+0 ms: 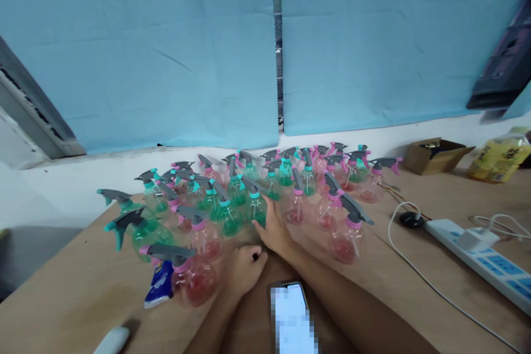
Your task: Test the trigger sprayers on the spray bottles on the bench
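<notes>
My right hand [276, 229] is wrapped around the right side of a green spray bottle [258, 211] with a grey trigger head, its thumb across the front. My left hand [248, 266] is closed just below and to the left. A small dark spot shows between its curled fingers, too small to name. Many upright spray bottles crowd the table around my hands, some green with teal collars, others pink, such as the pink spray bottle [194, 285] left of my left hand and another pink spray bottle [346, 243] at right.
A phone [290, 315] lies below my hands on the wooden table [95, 298]. To the left are a blue packet [159, 285] and a pale rounded object [113, 340]. A power strip [481, 260] with a white cable, an open cardboard box [435, 157] and a yellow-labelled bottle [498, 157] stand right.
</notes>
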`<state>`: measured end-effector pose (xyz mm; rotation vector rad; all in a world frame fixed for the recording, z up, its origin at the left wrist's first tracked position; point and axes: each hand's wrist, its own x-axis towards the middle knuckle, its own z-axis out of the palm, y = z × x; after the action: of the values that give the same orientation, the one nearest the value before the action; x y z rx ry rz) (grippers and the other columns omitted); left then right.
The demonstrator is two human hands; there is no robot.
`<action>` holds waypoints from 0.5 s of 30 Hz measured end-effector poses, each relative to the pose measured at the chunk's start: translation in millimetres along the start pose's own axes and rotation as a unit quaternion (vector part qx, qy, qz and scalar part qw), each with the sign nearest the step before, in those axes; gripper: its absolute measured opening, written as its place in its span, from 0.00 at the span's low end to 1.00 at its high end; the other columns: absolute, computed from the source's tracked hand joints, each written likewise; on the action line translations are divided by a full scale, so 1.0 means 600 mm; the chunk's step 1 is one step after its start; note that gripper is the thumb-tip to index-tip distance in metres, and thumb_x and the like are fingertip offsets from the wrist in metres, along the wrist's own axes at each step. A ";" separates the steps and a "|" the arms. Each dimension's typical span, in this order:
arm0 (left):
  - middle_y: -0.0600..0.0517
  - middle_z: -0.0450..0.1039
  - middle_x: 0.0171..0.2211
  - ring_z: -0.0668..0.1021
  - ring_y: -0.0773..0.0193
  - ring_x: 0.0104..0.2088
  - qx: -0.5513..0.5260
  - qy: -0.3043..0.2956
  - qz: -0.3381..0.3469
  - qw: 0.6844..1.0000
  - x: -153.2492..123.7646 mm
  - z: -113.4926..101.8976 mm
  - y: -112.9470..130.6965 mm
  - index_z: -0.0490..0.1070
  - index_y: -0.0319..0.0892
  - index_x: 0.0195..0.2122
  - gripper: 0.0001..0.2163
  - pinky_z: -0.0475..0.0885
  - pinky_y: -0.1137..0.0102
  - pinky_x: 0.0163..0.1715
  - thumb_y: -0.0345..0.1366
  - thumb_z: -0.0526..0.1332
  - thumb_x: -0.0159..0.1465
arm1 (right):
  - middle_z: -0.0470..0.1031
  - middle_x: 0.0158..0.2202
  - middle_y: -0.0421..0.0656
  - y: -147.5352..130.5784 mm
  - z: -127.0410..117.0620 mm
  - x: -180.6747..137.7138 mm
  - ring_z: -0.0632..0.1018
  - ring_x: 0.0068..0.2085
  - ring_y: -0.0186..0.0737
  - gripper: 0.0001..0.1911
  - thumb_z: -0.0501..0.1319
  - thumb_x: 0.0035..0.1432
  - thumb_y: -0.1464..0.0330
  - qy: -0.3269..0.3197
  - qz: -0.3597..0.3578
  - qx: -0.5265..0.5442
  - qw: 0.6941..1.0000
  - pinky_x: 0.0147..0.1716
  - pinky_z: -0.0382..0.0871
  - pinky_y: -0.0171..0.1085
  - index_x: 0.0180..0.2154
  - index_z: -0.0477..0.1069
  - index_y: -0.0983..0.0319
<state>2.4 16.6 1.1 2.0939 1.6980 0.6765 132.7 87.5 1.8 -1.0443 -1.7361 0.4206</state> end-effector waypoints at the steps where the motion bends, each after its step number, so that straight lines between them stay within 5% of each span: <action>1: 0.57 0.64 0.18 0.67 0.69 0.23 0.000 0.000 0.000 1.000 0.000 0.000 0.000 0.61 0.41 0.18 0.13 0.50 0.70 0.25 0.35 0.54 0.60 | 0.56 0.61 0.55 -0.002 -0.002 0.001 0.62 0.62 0.52 0.41 0.62 0.56 0.67 0.000 0.008 0.007 1.000 0.60 0.62 0.52 0.66 0.44 0.62; 4: 0.57 0.65 0.18 0.67 0.69 0.23 -0.003 0.004 0.005 1.000 0.001 0.003 -0.003 0.61 0.40 0.18 0.14 0.50 0.71 0.25 0.35 0.53 0.61 | 0.57 0.59 0.56 -0.020 -0.021 0.009 0.64 0.60 0.54 0.44 0.65 0.54 0.62 0.034 0.015 0.011 0.999 0.57 0.64 0.53 0.65 0.46 0.63; 10: 0.57 0.65 0.19 0.67 0.69 0.23 0.007 0.005 0.010 1.000 0.003 0.008 -0.013 0.62 0.41 0.18 0.16 0.51 0.71 0.25 0.38 0.53 0.63 | 0.57 0.59 0.54 -0.067 -0.109 0.053 0.60 0.63 0.52 0.28 0.57 0.60 0.66 0.186 -0.051 -0.053 0.980 0.62 0.55 0.56 0.61 0.55 0.60; 15: 0.56 0.66 0.19 0.69 0.69 0.23 0.015 -0.001 0.004 1.000 0.002 0.005 -0.009 0.61 0.41 0.18 0.17 0.51 0.71 0.25 0.39 0.53 0.64 | 0.50 0.67 0.54 -0.038 -0.165 0.096 0.52 0.69 0.51 0.36 0.57 0.58 0.69 0.251 -0.039 -0.062 0.965 0.66 0.46 0.56 0.65 0.48 0.61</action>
<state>0.2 19.2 -4.1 2.1217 1.7090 0.6554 205.0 102.2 92.8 -1.0571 -1.3508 -0.0098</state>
